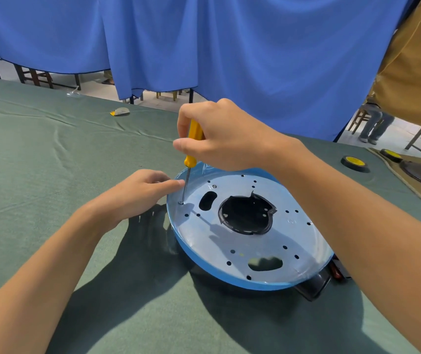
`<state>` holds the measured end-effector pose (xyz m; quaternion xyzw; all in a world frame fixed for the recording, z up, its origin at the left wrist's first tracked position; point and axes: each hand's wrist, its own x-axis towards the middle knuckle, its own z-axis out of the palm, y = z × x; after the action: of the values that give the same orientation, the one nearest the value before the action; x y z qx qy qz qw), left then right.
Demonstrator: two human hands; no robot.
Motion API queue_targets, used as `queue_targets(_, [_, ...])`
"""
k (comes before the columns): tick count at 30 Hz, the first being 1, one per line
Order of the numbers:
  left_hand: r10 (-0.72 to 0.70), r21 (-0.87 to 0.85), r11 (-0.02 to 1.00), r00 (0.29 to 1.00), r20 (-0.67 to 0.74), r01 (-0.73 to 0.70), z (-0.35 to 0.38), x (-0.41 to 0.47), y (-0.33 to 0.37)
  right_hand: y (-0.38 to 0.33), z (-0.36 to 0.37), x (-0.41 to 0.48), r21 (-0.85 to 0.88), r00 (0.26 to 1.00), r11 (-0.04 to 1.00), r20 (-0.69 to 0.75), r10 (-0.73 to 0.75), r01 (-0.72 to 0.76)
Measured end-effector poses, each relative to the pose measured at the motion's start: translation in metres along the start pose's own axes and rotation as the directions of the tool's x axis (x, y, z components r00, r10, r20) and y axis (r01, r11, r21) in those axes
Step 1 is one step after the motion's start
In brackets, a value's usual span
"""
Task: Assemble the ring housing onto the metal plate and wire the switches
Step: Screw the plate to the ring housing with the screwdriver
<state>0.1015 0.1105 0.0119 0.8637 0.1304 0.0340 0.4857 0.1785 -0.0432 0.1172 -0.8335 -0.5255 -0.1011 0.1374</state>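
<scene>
The round metal plate [255, 251], coated in blue film, lies a little right of the middle of the frame on the green-clothed counter [50, 175]. The black ring housing [314, 287] shows beneath it at the lower right rim. The right hand [227, 135] is wrapped around the yellow handle of a screwdriver [194, 139], whose tip sits in a screw [181, 203] close to the plate's left edge. The left hand [137, 192] grips nothing: it rests beside the rim with fingers loosely extended, and one fingertip touches the shaft to steady it. The step looks like driving a fixing screw through the plate into the housing. To do it well, the shaft should probably stand straighter over the screw, since it leans to the upper right. Firm downward pressure would keep the tip from slipping across the film, and the guiding finger should stay clear of the tip. Two yellow-and-black wheels [355, 163] lie at the right edge. No brand, label or lettering can be read anywhere.
</scene>
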Motion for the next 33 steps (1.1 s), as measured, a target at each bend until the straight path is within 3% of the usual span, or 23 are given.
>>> queue_targets(6, [0.105, -0.093, 0.989, 0.990, -0.098, -0.114, 0.004, 0.000, 0.002, 0.001, -0.003, -0.004, 0.000, 0.998, 1.000, -0.069, 0.006, -0.006])
queue_targets(15, [0.113, -0.190, 0.977, 0.988, 0.104, -0.092, -0.001, -0.010, 0.005, 0.002, 0.002, -0.009, 0.053, 0.997, 0.999, -0.079, 0.003, 0.001])
queue_targets(23, [0.191, -0.069, 0.976, 0.965, -0.179, -0.206, 0.019, -0.006, 0.003, 0.003, 0.003, -0.009, 0.063, 0.997, 0.998, -0.076, 0.003, 0.002])
queue_targets(33, [0.234, -0.053, 0.964, 0.927, -0.293, -0.260, 0.029, -0.004, 0.003, 0.004, 0.005, -0.008, 0.066, 0.996, 0.998, -0.086, 0.003, 0.003])
